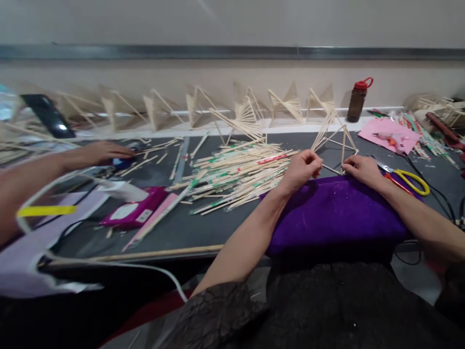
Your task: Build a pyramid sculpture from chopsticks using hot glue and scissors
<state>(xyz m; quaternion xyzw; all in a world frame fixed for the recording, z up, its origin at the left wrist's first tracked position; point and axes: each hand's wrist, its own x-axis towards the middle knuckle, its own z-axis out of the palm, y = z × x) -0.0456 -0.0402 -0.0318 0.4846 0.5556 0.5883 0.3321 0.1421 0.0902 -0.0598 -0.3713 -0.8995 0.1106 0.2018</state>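
A frame of thin wooden sticks point(344, 143) stands on the table's near part, at the far edge of a purple cloth point(337, 213). My right hand point(363, 170) is closed, its thumb and fingertips pinching the frame's lower near corner. To the left of it, my left hand point(303, 168) is curled with fingertips pressed together, close by the frame's left side. What those fingers hold, if anything, is hidden. Scissors with yellow handles point(412, 182) lie just right of my right hand.
Loose sticks point(232, 174), some in wrappers, are heaped left of my hands. Similar stick structures point(286, 106) line the wall. A bottle point(356, 102) and a hot glue gun point(394, 139) on pink paper point(370, 130) stand right. Another person's hand point(105, 152) reaches in from the left.
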